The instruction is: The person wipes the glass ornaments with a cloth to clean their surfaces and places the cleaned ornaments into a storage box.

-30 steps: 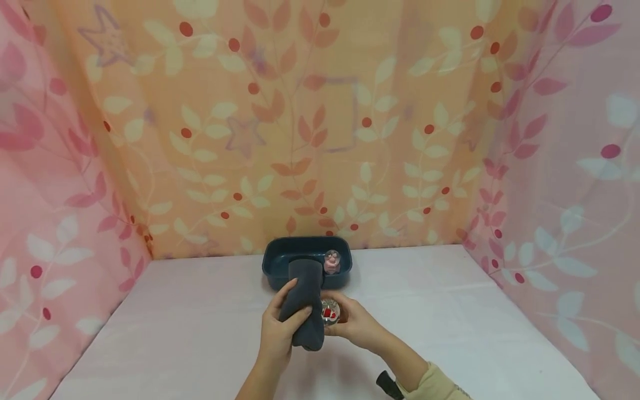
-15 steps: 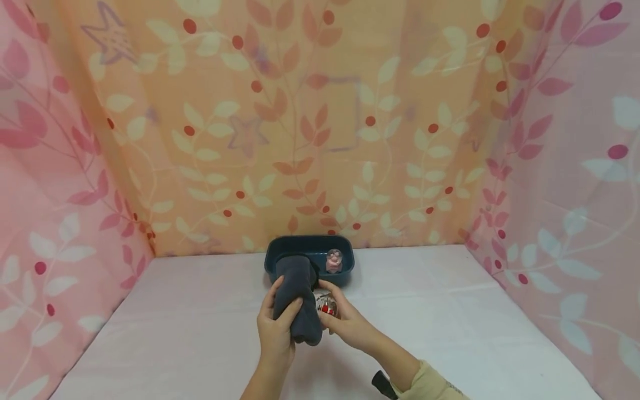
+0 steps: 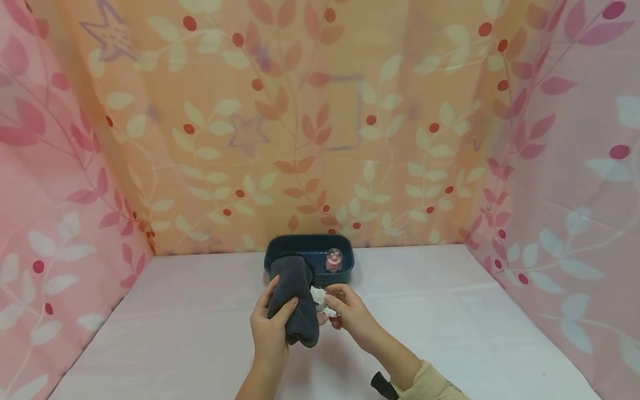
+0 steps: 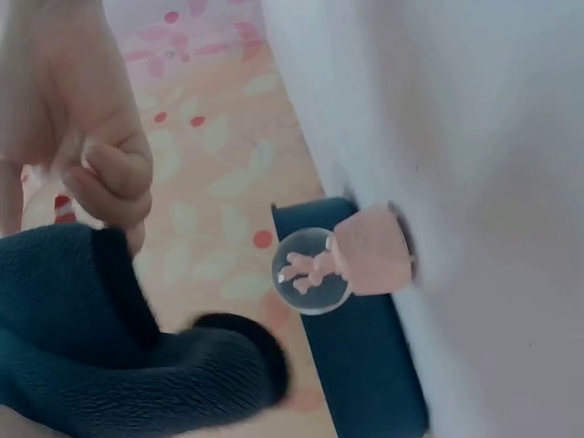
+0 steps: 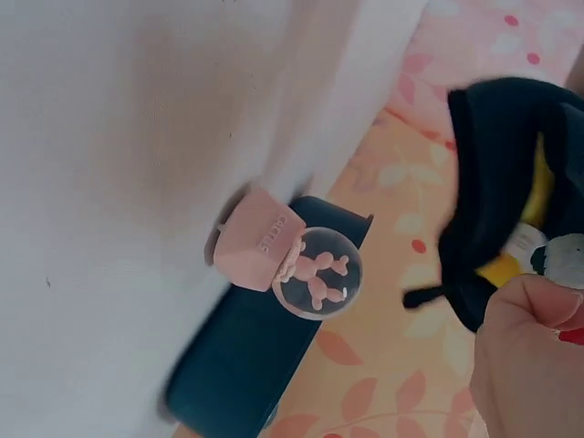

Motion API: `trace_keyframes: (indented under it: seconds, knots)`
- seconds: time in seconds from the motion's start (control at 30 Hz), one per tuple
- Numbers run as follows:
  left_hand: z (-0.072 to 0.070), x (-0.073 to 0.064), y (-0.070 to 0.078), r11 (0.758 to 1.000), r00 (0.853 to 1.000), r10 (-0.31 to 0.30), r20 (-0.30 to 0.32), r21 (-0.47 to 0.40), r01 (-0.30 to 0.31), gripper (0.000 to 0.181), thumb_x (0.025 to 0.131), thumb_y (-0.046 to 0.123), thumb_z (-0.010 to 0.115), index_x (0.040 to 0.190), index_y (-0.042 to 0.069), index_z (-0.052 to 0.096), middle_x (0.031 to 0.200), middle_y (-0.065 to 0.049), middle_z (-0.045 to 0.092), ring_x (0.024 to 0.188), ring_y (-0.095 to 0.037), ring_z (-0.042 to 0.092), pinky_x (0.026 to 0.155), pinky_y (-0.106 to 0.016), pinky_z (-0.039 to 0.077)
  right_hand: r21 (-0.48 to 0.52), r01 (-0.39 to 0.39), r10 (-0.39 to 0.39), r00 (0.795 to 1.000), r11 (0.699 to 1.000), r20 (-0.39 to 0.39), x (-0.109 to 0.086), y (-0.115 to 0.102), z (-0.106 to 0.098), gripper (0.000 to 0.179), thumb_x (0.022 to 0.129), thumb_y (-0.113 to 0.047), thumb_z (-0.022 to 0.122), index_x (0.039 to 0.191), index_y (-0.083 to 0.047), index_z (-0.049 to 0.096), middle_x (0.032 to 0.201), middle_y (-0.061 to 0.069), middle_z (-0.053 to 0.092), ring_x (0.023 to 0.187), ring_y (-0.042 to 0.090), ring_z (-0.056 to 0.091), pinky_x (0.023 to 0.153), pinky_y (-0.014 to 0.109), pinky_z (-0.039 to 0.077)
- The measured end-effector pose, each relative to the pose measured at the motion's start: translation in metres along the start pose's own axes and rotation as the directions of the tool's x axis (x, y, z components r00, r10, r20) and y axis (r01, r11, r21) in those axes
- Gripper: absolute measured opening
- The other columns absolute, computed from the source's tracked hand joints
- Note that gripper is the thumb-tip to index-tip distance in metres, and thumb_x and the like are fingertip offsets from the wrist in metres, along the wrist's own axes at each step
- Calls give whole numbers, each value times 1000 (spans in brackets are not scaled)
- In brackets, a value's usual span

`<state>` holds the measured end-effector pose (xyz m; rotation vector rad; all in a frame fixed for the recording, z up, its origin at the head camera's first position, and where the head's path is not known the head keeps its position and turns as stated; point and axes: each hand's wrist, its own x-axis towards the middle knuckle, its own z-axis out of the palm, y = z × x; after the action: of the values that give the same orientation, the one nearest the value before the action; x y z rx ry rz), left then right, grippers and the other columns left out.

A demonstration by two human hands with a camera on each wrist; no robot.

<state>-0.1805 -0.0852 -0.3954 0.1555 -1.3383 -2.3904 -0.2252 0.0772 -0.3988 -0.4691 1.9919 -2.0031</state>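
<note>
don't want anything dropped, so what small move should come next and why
I'd probably ease the small silvery-white, red-marked object toward the gaping mouth of the dark blue fabric pouch: the right hand pinches it close by that opening, and the left hand grips the pouch.

Soft, diffuse light leaves faint shadows on the tabletop (image 3: 200,322); wrist views seem slightly blurred.

Matt cloth pouch (image 3: 296,297), smooth plastic tray (image 4: 360,365)
</note>
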Motion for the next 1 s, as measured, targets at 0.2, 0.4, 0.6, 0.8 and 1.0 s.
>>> trace_keyframes:
  seconds: [0.2, 0.4, 0.6, 0.8, 1.0]
  knots:
    - [-3, 1, 1, 1000, 1000, -15, -3, 26, 16, 58, 84, -9, 65, 138, 6, 52, 125, -12, 52, 102, -21, 63, 79, -33, 56, -12, -9, 9, 1000, 1000, -28, -3, -3, -12, 49, 96, -20, 60, 132, 9, 43, 108, 10, 52, 82, 18, 48, 73, 28, 44]
    - [1, -2, 1, 999, 992, -47, 113, -8, 48, 57, 85, -8, 64, 138, 9, 52, 126, -12, 50, 106, -23, 60, 83, -33, 55, -156, 98, -94, 995, 983, 32, -2, 1, -12, 43, 93, -17, 66, 128, 3, 50, 122, 15, 53, 94, 21, 54, 79, 29, 50]
    - [6, -2, -5, 996, 979, -90, 184, 13, 89, 60, 85, -5, 66, 140, 11, 50, 133, -13, 46, 111, -26, 53, 86, -32, 52, -79, 120, -101, 972, 990, 211, -2, 4, -7, 44, 100, -22, 54, 132, 5, 38, 117, 15, 47, 73, 16, 51, 66, 24, 47]
    - [8, -2, -9, 999, 994, -48, 103, 15, 47, 59, 83, -10, 65, 137, 10, 52, 126, -12, 49, 108, -25, 54, 83, -32, 53, -45, 81, -68, 969, 996, 237, 0, 3, -5, 46, 104, -30, 43, 134, 4, 35, 109, 10, 45, 71, 15, 47, 63, 23, 43]
    - [9, -6, -9, 994, 999, 48, -1, 95, -47, 55, 83, -12, 65, 133, 7, 55, 125, -13, 54, 110, -24, 54, 83, -30, 53, -87, 119, -102, 978, 989, 180, -2, 1, 1, 40, 103, -24, 49, 129, 4, 38, 110, 11, 45, 67, 14, 47, 61, 22, 41]
